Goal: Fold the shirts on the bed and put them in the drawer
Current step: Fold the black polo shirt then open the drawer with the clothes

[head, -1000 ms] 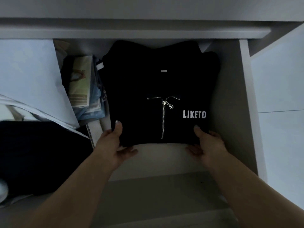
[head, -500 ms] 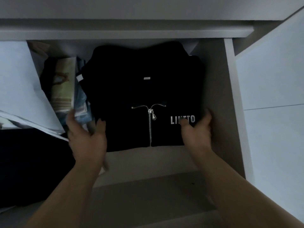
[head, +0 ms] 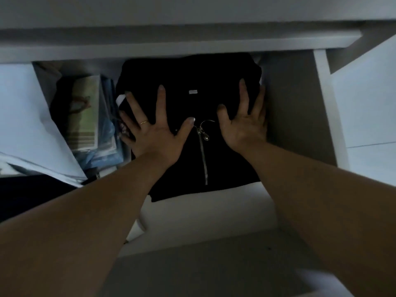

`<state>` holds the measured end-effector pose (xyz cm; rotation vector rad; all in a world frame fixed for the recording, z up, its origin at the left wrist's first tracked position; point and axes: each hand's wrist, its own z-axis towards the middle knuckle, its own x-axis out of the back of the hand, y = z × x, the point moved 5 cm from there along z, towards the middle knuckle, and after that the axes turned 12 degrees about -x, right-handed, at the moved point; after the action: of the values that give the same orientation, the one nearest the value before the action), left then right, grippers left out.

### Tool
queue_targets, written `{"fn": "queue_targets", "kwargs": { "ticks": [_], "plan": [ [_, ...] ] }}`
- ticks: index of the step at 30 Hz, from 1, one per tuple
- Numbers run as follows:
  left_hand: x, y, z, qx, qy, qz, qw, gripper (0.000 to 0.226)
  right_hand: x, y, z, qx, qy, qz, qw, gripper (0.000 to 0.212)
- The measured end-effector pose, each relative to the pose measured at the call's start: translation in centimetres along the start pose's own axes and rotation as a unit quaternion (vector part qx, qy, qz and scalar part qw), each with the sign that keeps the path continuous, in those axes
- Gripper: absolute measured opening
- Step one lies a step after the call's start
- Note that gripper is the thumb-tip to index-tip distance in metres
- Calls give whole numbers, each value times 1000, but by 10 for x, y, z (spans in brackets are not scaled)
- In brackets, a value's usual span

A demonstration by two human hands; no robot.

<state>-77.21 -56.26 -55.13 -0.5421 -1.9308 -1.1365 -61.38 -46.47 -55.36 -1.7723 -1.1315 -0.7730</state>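
A folded black shirt (head: 192,76) with a silver zipper lies flat inside the open white drawer (head: 319,108), its collar toward the back. My left hand (head: 152,127) rests palm down on the shirt's left half with fingers spread. My right hand (head: 244,123) lies flat on the right half, fingers spread near the shirt's right edge and covering the white lettering. Neither hand grips the cloth.
Left of the shirt in the drawer stand a pile of booklets and blue items (head: 90,116), white paper (head: 23,116) and a dark cloth (head: 32,198). The drawer's front panel (head: 192,224) runs under my forearms. A white cabinet side (head: 368,108) is at right.
Both hands left the shirt's front edge and moved forward onto its top, now lying flat with spread fingers. The view has come closer to the drawer.
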Motion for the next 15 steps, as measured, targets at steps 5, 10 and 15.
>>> {"fn": "queue_targets", "kwargs": {
  "ticks": [5, 10, 15],
  "plan": [
    [19, 14, -26, -143, 77, 44, 986, 95, 21, -11, -27, 152, 103, 16, 983, 78],
    [6, 8, -1, -165, 51, 9, 985, 117, 6, -20, 1, 176, 35, -18, 984, 73],
    [1, -6, 11, -161, 36, 11, 986, 123, -4, -16, 2, 181, 49, -46, 981, 75]
  ]
}}
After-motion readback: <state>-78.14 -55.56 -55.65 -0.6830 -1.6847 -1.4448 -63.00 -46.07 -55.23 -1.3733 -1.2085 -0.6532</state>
